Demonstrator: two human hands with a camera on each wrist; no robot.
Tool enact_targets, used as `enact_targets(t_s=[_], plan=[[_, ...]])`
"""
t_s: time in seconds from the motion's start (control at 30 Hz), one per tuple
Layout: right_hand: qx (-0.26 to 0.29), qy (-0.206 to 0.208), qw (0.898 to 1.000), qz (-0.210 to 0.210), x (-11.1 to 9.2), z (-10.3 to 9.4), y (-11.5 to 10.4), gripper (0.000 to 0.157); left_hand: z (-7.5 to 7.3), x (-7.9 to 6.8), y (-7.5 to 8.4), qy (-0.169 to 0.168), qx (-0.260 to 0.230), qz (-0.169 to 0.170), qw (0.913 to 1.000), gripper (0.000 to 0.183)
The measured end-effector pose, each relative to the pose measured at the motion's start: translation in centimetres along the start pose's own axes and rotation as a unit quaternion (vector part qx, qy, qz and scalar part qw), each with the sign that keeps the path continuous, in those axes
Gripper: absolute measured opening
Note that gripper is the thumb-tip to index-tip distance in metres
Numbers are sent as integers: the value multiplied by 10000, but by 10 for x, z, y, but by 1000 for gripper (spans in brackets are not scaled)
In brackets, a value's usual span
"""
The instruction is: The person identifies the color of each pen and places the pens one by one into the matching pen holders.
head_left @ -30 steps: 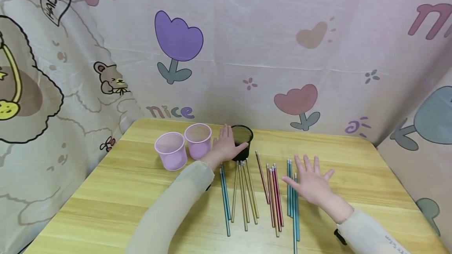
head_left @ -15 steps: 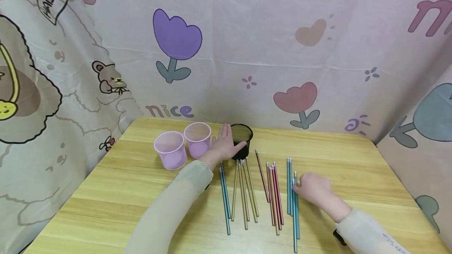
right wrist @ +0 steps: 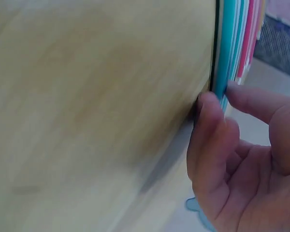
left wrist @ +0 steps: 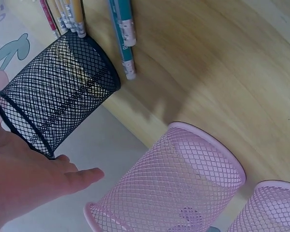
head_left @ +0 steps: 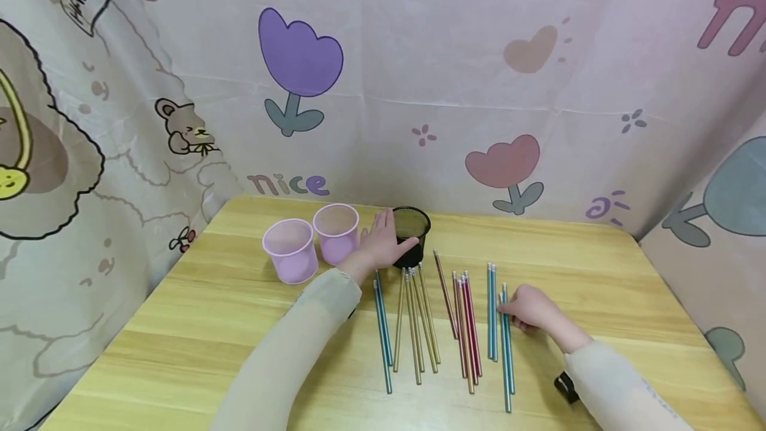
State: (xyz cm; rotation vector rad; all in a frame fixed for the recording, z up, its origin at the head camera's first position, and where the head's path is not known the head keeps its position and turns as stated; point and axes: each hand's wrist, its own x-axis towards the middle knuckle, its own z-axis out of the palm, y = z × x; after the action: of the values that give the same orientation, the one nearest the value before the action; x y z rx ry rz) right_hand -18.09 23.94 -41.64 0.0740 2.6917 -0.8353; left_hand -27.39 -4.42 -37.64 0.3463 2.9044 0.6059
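My left hand (head_left: 380, 245) has its fingers extended along the side of a black mesh pencil cup (head_left: 411, 255). In the left wrist view the thumb side lies at the black cup's rim (left wrist: 26, 126). My right hand (head_left: 532, 308) pinches two teal pencils (head_left: 505, 351) near their eraser ends, between thumb and curled fingers. The right wrist view shows the thumb tip against a teal pencil (right wrist: 225, 48). Just left of these lie two more teal pencils (head_left: 490, 311). Several gold pencils (head_left: 413, 324) lie below the black cup.
Two pink mesh cups (head_left: 293, 266) stand left of the left hand. Between the gold and right-hand teal groups lie several red and copper pencils (head_left: 473, 324). Another teal pair (head_left: 382, 338) lies left of the gold ones. A patterned cloth (head_left: 389, 85) hangs behind the wooden table (head_left: 209, 324).
The right hand goes from spread fingers above the table to pinching the teal pencils, whose lower ends shift slightly right and up. The left hand stays at the black cup.
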Motion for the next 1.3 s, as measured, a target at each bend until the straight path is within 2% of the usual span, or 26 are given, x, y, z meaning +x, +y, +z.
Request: enact_targets(t_s=[0.1, 0.33, 0.53, 0.8, 0.93, 1.13, 1.3], plan=[[486, -189, 9984, 216, 2, -2, 1, 39, 0, 1, 1, 15, 102, 11, 9999, 92], [847, -339, 9933, 710, 6, -2, -1, 34, 2, 3, 0, -46, 186, -39, 9998, 92], [1022, -375, 9917, 685, 11, -1, -4, 29, 3, 5, -1, -6, 104, -33, 9999, 92], [1530, -462, 9845, 718, 9, -9, 3, 24, 3, 3, 0, -21, 97, -23, 9999, 92], [2260, -648, 9702, 588, 9, -18, 8, 19, 3, 1, 1, 18, 90, 17, 10000, 91], [3406, -955, 9346, 381, 12, -30, 13, 19, 3, 0, 2, 55, 57, 30, 10000, 90], [4004, -1244, 9073, 312, 15, -38, 15, 19, 2, 0, 2, 40, 45, 24, 10000, 90]])
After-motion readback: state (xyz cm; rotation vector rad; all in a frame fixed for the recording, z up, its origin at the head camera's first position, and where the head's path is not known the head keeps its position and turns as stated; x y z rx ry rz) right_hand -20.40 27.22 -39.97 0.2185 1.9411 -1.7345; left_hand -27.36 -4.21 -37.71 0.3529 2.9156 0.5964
